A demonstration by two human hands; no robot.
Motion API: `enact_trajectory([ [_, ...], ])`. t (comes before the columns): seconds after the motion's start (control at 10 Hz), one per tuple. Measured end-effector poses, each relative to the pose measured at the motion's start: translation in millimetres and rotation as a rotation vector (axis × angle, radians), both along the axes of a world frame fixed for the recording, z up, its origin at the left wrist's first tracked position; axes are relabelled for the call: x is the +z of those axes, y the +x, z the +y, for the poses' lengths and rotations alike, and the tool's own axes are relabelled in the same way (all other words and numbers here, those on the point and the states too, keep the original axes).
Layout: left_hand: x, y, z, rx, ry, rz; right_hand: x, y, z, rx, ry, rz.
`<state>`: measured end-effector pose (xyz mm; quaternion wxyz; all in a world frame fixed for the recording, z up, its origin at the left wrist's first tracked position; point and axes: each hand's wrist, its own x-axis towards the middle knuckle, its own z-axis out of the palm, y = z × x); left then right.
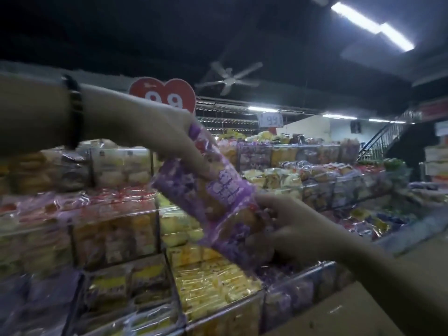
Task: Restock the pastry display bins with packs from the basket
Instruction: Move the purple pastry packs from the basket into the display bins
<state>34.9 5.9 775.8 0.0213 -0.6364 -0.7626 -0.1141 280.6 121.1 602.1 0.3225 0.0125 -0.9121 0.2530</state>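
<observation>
Purple plastic wraps the pastry pack (219, 190), which is held up in the air in the middle of the view, above the display bins (242, 300). The pack is tilted, with its top end to the far left and its bottom end to the near right. Golden buns can be seen through the wrap. The picture is blurred, so it cannot be told if one pack or more is held.

The top end of the pack is gripped by the left hand (174, 132), with the fingers curled down over the front. A black band (75, 112) is worn on the left wrist. The bottom end is held by the right hand (286, 226), with the thumb on top and the fingers curled under the wrap.

Yellow packs (208, 284) are piled in the near bin under the pack. More purple packs (286, 297) are stacked in the bin just to its right. Many rows of other packs are laid out far back.

A red heart sign (164, 93) with white numbers is seen behind the left hand. A ceiling fan (228, 78) and bright strip lights (371, 23) are hung overhead. Stairs (388, 139) are seen at the far right, and a brown cardboard box (339, 311) at the near right.
</observation>
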Motion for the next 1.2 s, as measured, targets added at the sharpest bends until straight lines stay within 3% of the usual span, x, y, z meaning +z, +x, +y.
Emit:
enact_trajectory([
  [0.1,-12.8,52.8,-15.2,-0.073,-0.063,-0.088,-5.0,-13.9,34.0,-0.129,0.022,0.042],
  [0.2,-36.1,17.7,33.6,-0.054,-0.041,-0.027,-14.5,-29.6,70.7,-0.317,0.086,-0.050],
  [0.4,-165.9,-41.6,151.2,-0.016,0.270,-0.205,-48.7,-77.5,168.8,-0.690,0.352,-0.319],
  [0.6,-303.5,-99.7,213.9,0.097,0.657,-0.300,-79.9,-119.8,214.4,-0.862,0.593,-0.553],
  [0.7,-336.2,-108.7,231.2,0.172,0.786,-0.409,-106.2,-143.0,240.3,-0.852,0.611,-0.577],
  [0.8,-340.9,-112.4,238.2,0.142,0.902,-0.405,-138.8,-161.4,268.8,-0.842,0.526,-0.592],
  [0.9,-349.0,-117.1,241.2,0.090,0.930,-0.330,-168.6,-181.7,296.1,-0.864,0.486,-0.588],
  [1.1,-357.9,-126.5,251.0,0.094,0.960,-0.389,-195.5,-216.1,334.8,-0.959,0.375,-0.551],
  [1.2,-358.1,-121.7,251.7,0.097,0.976,-0.380,-206.3,-224.2,352.2,-0.925,0.316,-0.645],
])
